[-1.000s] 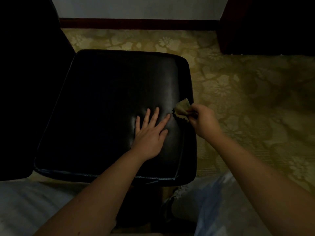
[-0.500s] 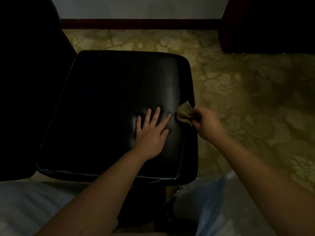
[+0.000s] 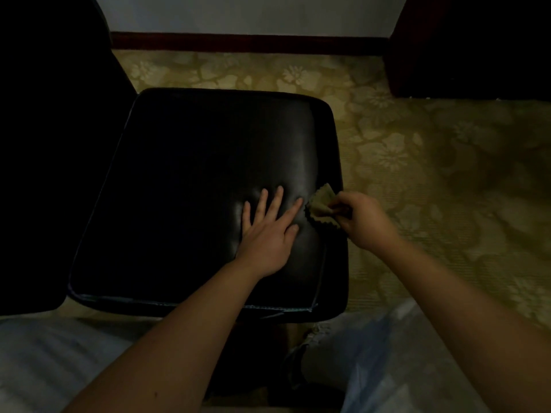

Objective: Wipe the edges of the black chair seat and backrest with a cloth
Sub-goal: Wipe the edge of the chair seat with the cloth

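Dim room, view straight down onto the black chair seat, which fills the middle of the frame. Glossy padded surface, piped seam along its 6 o'clock and 3 o'clock edges. The backrest rises off the seat's 9 o'clock side as a black mass; no detail can be made out in the shadow.

Left hand: palm down, flat on the seat toward its 4 o'clock area. Fingers straight and spread apart, tips pointing to 12 o'clock, thumb out toward 3 o'clock. The leather dimples around the palm. It holds nothing.

Right hand: just off the seat's 3 o'clock edge, over the side of the cushion. Fingers curled and pinched together on one corner of the cloth.

Cloth: small, olive-green, zigzag-cut border. It fans out from the pinch toward 9 o'clock and lies on the seat's right margin, across the seam. Its near corner sits just beside the left index fingertip; contact between the two cannot be told.

Surroundings: yellow-green floral carpet from 12 to 4 o'clock of the seat. Dark red baseboard below a pale wall at 12 o'clock. Dark furniture at 2 o'clock. The person's pale clothing shows at 5 o'clock.
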Tool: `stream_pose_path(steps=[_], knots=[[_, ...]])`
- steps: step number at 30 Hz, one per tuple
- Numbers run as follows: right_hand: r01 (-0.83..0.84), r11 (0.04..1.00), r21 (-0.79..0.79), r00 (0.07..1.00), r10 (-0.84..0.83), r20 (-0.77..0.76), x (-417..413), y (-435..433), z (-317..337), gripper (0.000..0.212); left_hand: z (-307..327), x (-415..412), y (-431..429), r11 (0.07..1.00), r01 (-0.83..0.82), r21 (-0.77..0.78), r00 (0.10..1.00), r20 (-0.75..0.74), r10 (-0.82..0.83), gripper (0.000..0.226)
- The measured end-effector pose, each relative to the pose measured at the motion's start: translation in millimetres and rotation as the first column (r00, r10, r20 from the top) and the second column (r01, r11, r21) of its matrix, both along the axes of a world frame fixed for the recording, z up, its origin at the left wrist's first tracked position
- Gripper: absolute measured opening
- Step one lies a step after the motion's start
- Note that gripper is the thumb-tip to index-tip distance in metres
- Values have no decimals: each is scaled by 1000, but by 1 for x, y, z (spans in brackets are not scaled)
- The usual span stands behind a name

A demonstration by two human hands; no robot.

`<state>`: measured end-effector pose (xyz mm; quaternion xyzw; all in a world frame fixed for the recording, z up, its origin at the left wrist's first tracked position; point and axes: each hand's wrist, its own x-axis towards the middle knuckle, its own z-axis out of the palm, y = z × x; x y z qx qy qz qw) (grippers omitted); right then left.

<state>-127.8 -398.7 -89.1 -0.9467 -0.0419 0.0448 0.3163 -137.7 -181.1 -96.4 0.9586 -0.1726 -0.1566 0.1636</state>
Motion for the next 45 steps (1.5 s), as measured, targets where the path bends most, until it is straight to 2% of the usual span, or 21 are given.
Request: stream_pose_path(steps=[3,7,10,14,18,27,30,33,38,42,45], knots=[[100,995,-15,994,-99,39,0,6,-3,26,2,3,-3,1000,-5,-3,1000,-27,5,55],[77,995,-58,997,-76,17,-9,7,-2,28,5,7,-3,1000,19,-12,997,-70,-20,57],[66,994,-86,998,-64,21,-7,7,-1,28,11,7,7,992,124,-11,988,-91,-125,60],[137,989,-55,990,-135,36,3,12,-2,26,18,-5,37,960,276,55,959,-88,-271,63],[171,983,-71,985,-170,26,-2,16,-1,24,10,-16,47,961,268,62,963,-52,-265,64],[89,991,-95,995,-93,-37,-14,12,10,26,7,-14,45,969,248,14,968,-42,-248,67],[165,983,-85,986,-168,-23,1,13,9,25,9,-13,41,973,232,-6,971,-57,-232,58],[233,968,-89,972,-234,2,5,18,7,22,9,-12,37,976,216,-25,974,-68,-217,60],[129,990,-63,991,-131,-27,-3,10,8,26,7,-9,32,980,200,-1,978,-65,-199,62],[33,996,-85,999,-36,-34,-8,3,12,23,5,-10,31,980,201,0,978,-49,-201,75],[73,990,-123,997,-73,2,2,3,12,24,7,-10,29,982,189,10,981,-50,-188,64]])
